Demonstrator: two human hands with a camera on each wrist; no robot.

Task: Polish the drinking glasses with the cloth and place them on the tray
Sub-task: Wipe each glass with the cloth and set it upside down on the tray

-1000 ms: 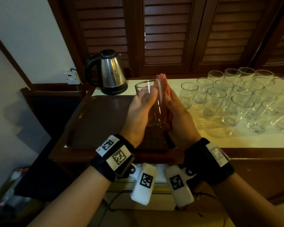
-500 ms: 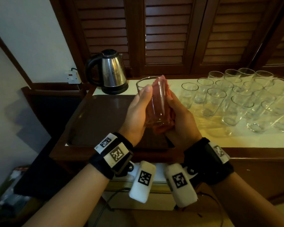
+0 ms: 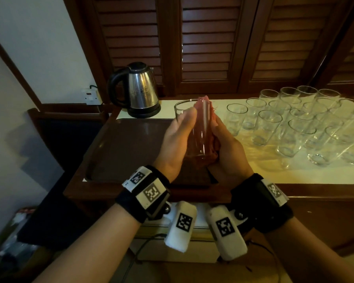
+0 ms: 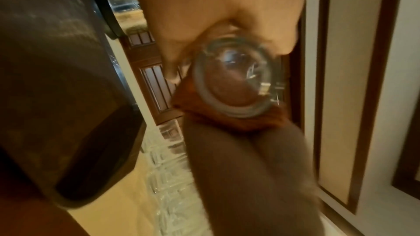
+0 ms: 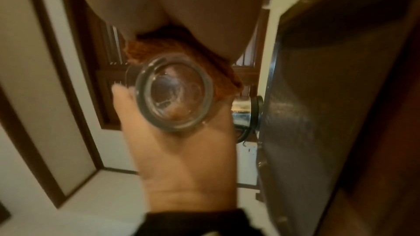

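glass (image 3: 194, 129) in both hands, cloth (image 3: 207, 111) alongside

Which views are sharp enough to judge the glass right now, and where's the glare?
Head view: sharp but dim; the glass is readable, glare on the tray and kettle. Left wrist: smeared by motion blur. Right wrist: softer blur; the glass base stays legible.
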